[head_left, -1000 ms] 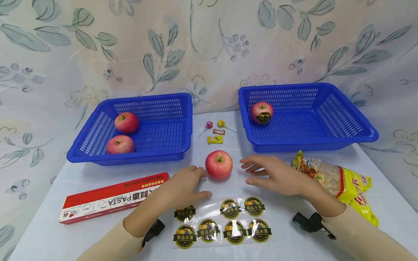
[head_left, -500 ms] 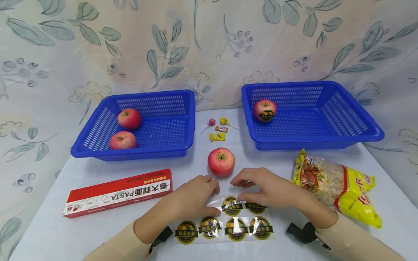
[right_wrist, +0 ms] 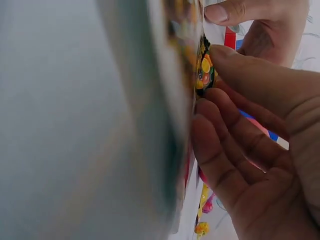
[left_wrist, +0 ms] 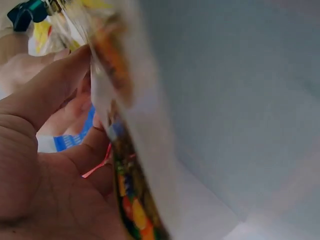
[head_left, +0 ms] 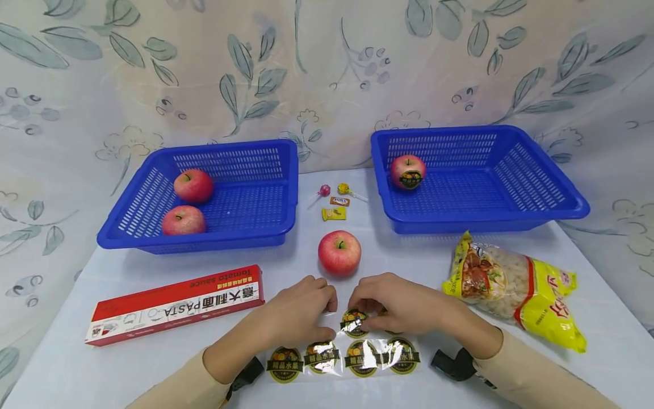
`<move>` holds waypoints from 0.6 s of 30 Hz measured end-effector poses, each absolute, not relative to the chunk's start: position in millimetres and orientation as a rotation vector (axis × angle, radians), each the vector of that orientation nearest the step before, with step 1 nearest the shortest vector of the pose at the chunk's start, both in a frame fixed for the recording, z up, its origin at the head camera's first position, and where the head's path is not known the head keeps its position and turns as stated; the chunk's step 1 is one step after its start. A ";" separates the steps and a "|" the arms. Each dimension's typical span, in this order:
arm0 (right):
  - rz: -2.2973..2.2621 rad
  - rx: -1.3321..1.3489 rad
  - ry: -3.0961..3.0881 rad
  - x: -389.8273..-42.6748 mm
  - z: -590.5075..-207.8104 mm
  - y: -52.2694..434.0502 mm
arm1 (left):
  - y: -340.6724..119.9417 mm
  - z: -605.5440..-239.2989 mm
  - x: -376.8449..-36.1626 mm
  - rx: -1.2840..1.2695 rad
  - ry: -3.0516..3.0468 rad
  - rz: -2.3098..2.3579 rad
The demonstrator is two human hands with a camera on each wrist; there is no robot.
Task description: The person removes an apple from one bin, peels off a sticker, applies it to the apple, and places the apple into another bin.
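Both hands (head_left: 301,309) (head_left: 403,307) pinching sticker sheet (head_left: 352,355), long axis left-right across table.

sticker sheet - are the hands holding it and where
Yes. Both the left hand and the right hand pinch the sticker sheet at its far edge, around one sticker.

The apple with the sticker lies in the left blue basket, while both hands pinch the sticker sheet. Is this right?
Not quite. In the head view the stickered apple lies in the right blue basket. The rest holds: left hand and right hand both pinch the sticker sheet.
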State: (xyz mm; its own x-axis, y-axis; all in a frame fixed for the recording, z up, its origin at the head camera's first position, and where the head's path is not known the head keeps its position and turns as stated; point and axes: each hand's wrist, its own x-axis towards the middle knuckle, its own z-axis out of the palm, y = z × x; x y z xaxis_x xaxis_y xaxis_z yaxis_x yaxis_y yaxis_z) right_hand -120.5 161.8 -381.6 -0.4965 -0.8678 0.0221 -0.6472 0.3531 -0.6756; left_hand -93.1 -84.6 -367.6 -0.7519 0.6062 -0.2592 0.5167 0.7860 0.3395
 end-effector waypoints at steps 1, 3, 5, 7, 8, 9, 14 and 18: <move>-0.897 -1.330 2.287 -120.2 -382.0 160.6 | -85.6 -368.1 -93.0 0.857 2.615 0.362; -0.899 -1.328 2.305 -120.2 -382.6 159.1 | -86.9 -368.8 -93.5 0.868 2.604 0.380; -0.899 -1.341 2.338 -121.0 -383.2 159.3 | -86.5 -368.6 -95.5 0.883 2.595 0.397; -0.887 -1.347 2.364 -122.0 -383.6 159.3 | -86.4 -368.2 -97.4 0.884 2.582 0.420; -0.883 -1.354 2.374 -122.5 -384.1 159.3 | -86.3 -368.2 -98.3 0.885 2.576 0.431; -0.878 -1.360 2.383 -123.0 -384.6 159.3 | -86.4 -368.1 -99.3 0.884 2.570 0.443; -0.888 -1.384 2.403 -124.6 -385.8 157.8 | -87.1 -367.6 -101.8 0.884 2.548 0.478; -0.889 -1.400 2.404 -124.5 -387.0 155.9 | -86.1 -368.1 -102.7 0.907 2.528 0.491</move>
State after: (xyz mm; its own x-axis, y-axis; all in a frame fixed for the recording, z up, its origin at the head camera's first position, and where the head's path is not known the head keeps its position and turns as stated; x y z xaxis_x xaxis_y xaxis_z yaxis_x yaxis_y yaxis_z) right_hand -124.5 155.9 -387.0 -0.5216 -0.8464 0.1079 -0.7130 0.3630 -0.5999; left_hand -102.7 -86.1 -368.1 -0.7053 0.6614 -0.2552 0.5177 0.7265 0.4519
